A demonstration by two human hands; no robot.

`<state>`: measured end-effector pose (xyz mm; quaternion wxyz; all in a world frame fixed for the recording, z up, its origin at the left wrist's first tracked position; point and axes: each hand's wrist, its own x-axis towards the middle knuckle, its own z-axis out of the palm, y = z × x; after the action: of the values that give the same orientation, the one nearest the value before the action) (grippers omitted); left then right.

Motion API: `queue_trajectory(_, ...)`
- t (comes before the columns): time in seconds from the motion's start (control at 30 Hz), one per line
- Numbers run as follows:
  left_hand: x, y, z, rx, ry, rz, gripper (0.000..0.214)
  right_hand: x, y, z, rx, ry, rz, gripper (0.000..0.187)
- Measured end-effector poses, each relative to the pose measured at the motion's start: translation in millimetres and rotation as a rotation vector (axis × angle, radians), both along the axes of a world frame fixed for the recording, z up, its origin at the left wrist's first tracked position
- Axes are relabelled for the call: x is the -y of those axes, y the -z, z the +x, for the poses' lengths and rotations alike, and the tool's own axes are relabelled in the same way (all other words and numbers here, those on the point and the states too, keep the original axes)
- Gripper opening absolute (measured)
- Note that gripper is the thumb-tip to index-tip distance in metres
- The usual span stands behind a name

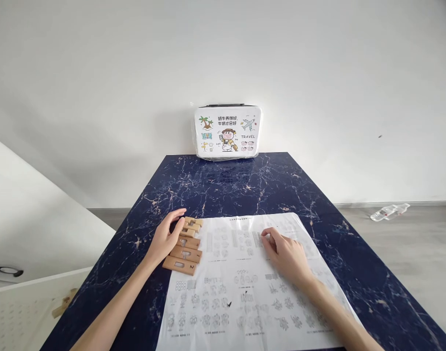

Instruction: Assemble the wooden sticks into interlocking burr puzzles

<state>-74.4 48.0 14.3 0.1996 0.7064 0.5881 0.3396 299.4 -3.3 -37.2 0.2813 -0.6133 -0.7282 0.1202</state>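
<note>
My left hand [167, 235] lies at the left edge of a row of wooden puzzle pieces [187, 254], its fingers stretched and the thumb apart, close against the upper pieces. The nearer pieces are brown with slots and printed numbers, one reading 2; the farther ones are paler and notched. They lie side by side, partly over the left edge of a large instruction sheet [223, 265] covered in small line diagrams. On the sheet's right half rests my right hand [287, 251], fingers curled in and thumb near the index finger, with nothing visible in it.
A white cartoon-printed case [228, 131] in clear plastic stands at the far end of the dark blue marbled table [241, 190], against the wall. Lower left is a white perforated basket [21, 312] with wooden pieces [64, 303]. A clear plastic item [389, 211] lies on the floor.
</note>
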Motion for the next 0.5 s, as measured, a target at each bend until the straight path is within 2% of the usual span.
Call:
queue_trajectory(0.2, 2.8, -1.8, -1.0, 0.025, 0.024, -0.026, 0.042, -0.2, 1.4, 1.1, 0.019, -0.001, -0.013, 0.026)
queue_trajectory(0.5, -2.4, 4.8, -3.0, 0.017, 0.042, -0.035, 0.042, 0.3, -2.2, -0.4, 0.025, 0.006, -0.010, 0.024)
